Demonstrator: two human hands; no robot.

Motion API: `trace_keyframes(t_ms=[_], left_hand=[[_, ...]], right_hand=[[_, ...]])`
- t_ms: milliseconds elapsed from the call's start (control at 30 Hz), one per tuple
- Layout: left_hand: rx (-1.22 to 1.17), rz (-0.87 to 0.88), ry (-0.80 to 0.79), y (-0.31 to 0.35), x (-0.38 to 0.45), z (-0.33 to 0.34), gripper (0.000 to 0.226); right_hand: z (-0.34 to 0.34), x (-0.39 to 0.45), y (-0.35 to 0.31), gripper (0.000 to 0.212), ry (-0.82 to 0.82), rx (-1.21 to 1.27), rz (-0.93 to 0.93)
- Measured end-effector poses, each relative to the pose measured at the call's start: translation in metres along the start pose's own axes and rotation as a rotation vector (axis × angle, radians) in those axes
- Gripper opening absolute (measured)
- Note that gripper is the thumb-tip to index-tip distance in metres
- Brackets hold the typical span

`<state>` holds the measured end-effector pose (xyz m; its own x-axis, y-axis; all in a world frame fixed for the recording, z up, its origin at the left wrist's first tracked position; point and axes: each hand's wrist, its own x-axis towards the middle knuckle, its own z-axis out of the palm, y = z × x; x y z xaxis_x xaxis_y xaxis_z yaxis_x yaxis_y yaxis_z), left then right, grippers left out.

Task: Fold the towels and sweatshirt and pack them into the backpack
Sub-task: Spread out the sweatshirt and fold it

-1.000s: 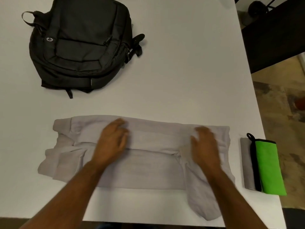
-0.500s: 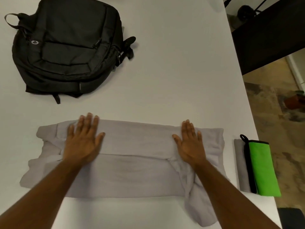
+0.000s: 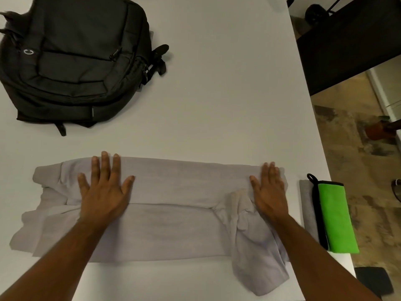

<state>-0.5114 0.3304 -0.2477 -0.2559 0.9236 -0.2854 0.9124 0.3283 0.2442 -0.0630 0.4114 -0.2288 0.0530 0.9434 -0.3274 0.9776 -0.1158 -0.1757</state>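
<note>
Head view: left hand and right hand are pressing flat, fingers spread, on the grey sweatshirt, folded towels lying just beside its right end.

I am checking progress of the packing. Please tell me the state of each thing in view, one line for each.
sweatshirt: partly folded, flat on table
left hand: open, presses on sweatshirt
right hand: open, presses on sweatshirt
green towel: folded, on grey towel
grey towel: folded, at table edge
backpack: lying flat, looks zipped
</note>
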Motion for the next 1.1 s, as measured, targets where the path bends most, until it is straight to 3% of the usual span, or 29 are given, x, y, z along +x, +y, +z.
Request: trace_keyframes(t_ms=[333,467,533,667,833,1000,1100], left_hand=[[0.011,-0.052,0.011,-0.022,0.01,-0.005,0.084],[0.008,-0.125,-0.064,-0.011,0.014,-0.015,0.082],[-0.038,-0.137,-0.007,0.011,0.009,-0.019,0.078],[-0.215,0.137,0.083,0.086,-0.018,-0.008,0.065],[-0.412,0.639,-0.038,0.184,-0.058,0.016,0.053],[-0.298,0.941,-0.2,0.24,-0.066,0.005,0.066],[-0.207,0.987,-0.272,0.244,-0.056,-0.005,0.065]], right_hand=[[-0.008,0.009,0.018,0.079,-0.098,0.016,0.074],[-0.024,-0.02,0.005,0.069,0.061,0.113,-0.021],[-0.026,-0.051,-0.009,0.054,0.126,0.215,-0.029],[-0.014,-0.1,-0.025,0.037,0.098,0.302,0.032],[-0.003,-0.116,-0.031,0.045,0.034,0.297,0.168],[-0.019,-0.117,-0.043,0.021,0.101,0.381,0.015],[-0.035,-0.125,-0.052,0.016,0.107,0.441,-0.116]])
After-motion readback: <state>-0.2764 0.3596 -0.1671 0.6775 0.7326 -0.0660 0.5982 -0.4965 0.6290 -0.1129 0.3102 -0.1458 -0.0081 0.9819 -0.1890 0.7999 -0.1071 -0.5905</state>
